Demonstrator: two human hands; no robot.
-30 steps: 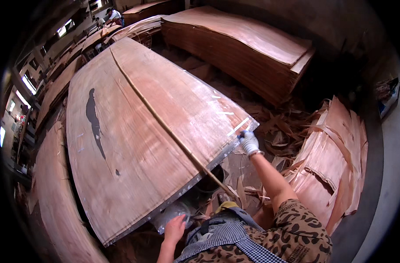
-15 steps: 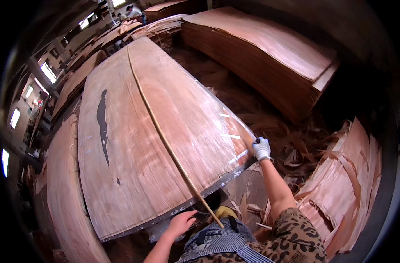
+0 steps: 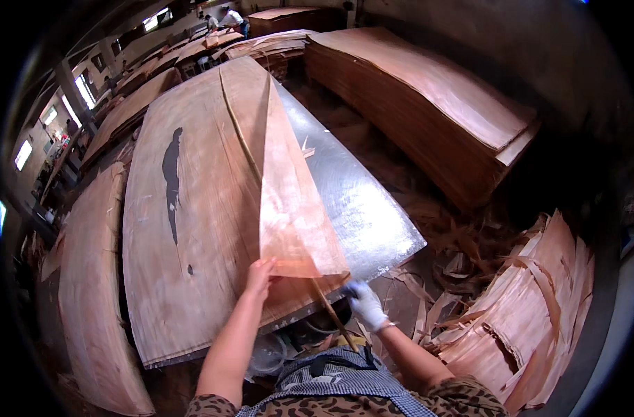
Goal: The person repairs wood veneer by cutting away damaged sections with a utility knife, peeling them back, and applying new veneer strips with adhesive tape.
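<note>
A wide wood veneer sheet (image 3: 206, 208) with a long dark gap covers the table before me. Its right side is folded over to the left as a pale flap (image 3: 289, 201), baring the shiny metal tabletop (image 3: 362, 215). My bare left hand (image 3: 260, 274) is closed on the flap's near corner. My right hand (image 3: 367, 304), in a white glove, is by the fold's near end at the table edge; its fingers are blurred. A thin bamboo stick (image 3: 242, 135) runs lengthwise over the sheet, partly covered by the flap, its near end against my checked apron (image 3: 331, 375).
A tall veneer stack (image 3: 414, 90) stands at the far right. Curved veneer scraps (image 3: 525, 299) lie at the near right, with loose strips on the floor. Another veneer pile (image 3: 91, 285) adjoins on the left. People (image 3: 230, 19) are at work far back.
The sheet's right side has been lifted and folded leftward over the stick, uncovering the metal. My left hand rose to the flap; my gloved right hand moved left and nearer from the right corner.
</note>
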